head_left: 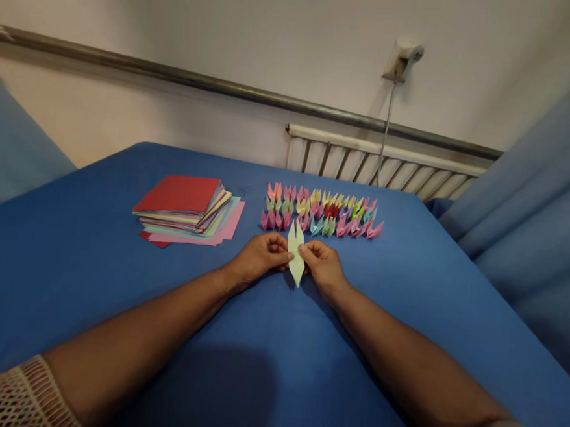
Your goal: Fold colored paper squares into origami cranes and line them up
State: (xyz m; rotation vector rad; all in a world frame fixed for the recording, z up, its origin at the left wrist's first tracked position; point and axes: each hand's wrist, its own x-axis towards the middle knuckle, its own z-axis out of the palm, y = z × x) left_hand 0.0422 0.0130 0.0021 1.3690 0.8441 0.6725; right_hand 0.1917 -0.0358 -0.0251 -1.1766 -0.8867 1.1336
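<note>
A pale green piece of folded origami paper (295,260) is held upright just above the blue tabletop. It is long and pointed, with a slit splitting its upper end into two points. My left hand (261,257) pinches its left edge between thumb and fingers. On the opposite edge, my right hand (325,266) grips it the same way, thumb on the front face. The fingertips behind the paper are partly hidden. Just beyond my hands stand rows of small folded paper cranes (331,210) in pink, yellow, green, blue and red.
To the left lies a stack of coloured paper sheets (181,196) with red on top. A blue cloth (351,381) covers the table. Behind it are a white radiator (338,149), a metal pipe (225,86) and a wall socket with a plug (403,60). Blue curtains (545,186) hang at the right.
</note>
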